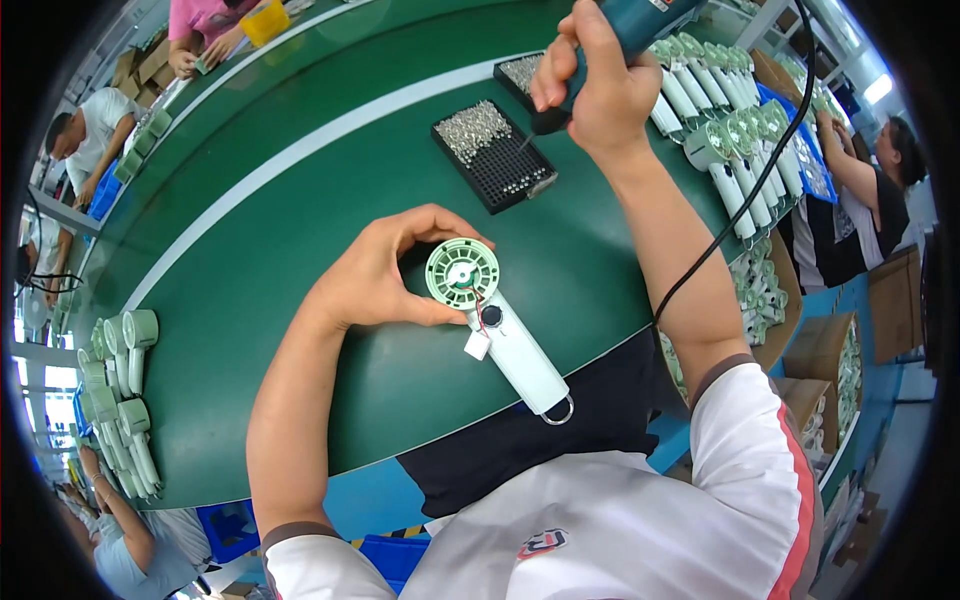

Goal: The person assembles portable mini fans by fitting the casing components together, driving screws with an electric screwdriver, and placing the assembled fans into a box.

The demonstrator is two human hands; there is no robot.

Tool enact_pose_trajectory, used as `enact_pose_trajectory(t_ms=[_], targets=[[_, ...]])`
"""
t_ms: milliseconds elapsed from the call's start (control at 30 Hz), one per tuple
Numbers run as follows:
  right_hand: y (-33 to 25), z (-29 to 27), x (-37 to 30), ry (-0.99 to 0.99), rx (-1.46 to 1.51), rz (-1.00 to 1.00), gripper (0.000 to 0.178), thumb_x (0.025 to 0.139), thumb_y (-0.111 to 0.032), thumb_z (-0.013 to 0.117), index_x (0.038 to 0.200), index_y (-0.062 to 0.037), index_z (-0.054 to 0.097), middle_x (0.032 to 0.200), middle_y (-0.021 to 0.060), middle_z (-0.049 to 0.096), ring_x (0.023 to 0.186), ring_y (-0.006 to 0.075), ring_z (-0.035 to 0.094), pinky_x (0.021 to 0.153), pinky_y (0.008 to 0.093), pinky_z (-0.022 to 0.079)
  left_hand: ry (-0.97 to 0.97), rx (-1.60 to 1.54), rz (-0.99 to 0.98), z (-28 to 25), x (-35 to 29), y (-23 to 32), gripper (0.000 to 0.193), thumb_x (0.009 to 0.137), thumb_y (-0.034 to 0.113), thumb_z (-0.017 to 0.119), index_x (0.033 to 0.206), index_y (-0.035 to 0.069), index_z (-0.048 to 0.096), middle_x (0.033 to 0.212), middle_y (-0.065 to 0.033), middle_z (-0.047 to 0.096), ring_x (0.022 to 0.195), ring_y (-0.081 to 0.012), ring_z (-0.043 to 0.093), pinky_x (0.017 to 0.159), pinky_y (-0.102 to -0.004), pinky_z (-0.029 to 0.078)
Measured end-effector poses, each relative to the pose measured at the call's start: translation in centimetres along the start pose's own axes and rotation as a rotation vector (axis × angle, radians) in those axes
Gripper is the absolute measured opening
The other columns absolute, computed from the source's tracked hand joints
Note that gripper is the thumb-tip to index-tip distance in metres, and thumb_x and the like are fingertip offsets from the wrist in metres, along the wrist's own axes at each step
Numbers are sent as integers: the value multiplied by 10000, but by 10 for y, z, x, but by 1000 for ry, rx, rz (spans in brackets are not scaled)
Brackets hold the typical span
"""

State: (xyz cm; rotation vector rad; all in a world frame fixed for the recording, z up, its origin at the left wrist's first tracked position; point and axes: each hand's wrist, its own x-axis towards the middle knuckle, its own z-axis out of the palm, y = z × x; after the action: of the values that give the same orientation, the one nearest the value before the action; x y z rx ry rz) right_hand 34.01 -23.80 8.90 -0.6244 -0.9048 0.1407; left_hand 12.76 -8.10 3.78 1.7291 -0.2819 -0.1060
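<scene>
My left hand (392, 262) is curled round the round head of a handheld fan (515, 350), thumb at its neck and fingers over the far rim. The fan is white and pale green, with its wheel-like inside, thin wires and a small white square piece (477, 345) showing. Its handle slants toward my body, ending in a loop. Up at the right, my right hand (608, 95) grips a dark teal electric screwdriver (640, 25). The tool's bit points down over a black screw tray (495, 155) that holds many small silver screws.
A second screw tray (522, 72) lies behind the first. Rows of fans (745, 165) stand at the right, and more fans (120, 400) at the left of the green table (400, 400). A black cable (735, 215) hangs past my right forearm. Co-workers sit around; cardboard boxes (815, 350) stand right.
</scene>
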Motion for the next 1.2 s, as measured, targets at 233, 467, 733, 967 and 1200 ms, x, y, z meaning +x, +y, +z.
enact_pose_trajectory(t_ms=[233, 467, 733, 967, 1200], targets=[[-13, 33, -26, 165, -254, 210, 236, 1025, -172, 620, 952, 52, 624, 603, 59, 554, 417, 153, 517, 409, 320, 454, 30, -22, -2, 0, 0, -4, 698, 600, 75, 944, 1215, -38, 633, 1239, -172, 699, 1156, -235, 661, 1053, -391, 500], [-8, 36, -33, 127, -262, 220, 217, 1025, -143, 611, 999, 71, 624, 603, 67, 558, 423, 152, 521, 416, 309, 452, 57, -9, 47, 1, -1, -8, 669, 609, 73, 945, 1199, -43, 651, 1178, -130, 726, 1106, -205, 687, 1039, -358, 509], [-6, 35, -34, 86, -293, 196, 214, 1027, -133, 603, 1001, 79, 621, 590, 71, 555, 418, 147, 515, 413, 299, 446, 47, -3, 57, 0, -1, -7, 669, 606, 83, 944, 1199, -46, 661, 1167, -126, 727, 1094, -203, 691, 1025, -352, 516], [-5, 36, -36, 96, -315, 235, 224, 1030, -147, 603, 997, 73, 624, 597, 63, 561, 424, 139, 518, 417, 290, 450, 49, 4, 52, 0, -1, -6, 668, 610, 90, 942, 1201, -47, 662, 1163, -125, 727, 1091, -199, 692, 1021, -348, 516], [-4, 34, -37, 78, -319, 230, 203, 1023, -130, 612, 934, 52, 614, 591, 65, 571, 433, 132, 531, 417, 285, 450, 53, 3, 38, 1, 1, -5, 672, 609, 96, 943, 1202, -47, 662, 1159, -120, 729, 1092, -195, 691, 1024, -343, 514]])
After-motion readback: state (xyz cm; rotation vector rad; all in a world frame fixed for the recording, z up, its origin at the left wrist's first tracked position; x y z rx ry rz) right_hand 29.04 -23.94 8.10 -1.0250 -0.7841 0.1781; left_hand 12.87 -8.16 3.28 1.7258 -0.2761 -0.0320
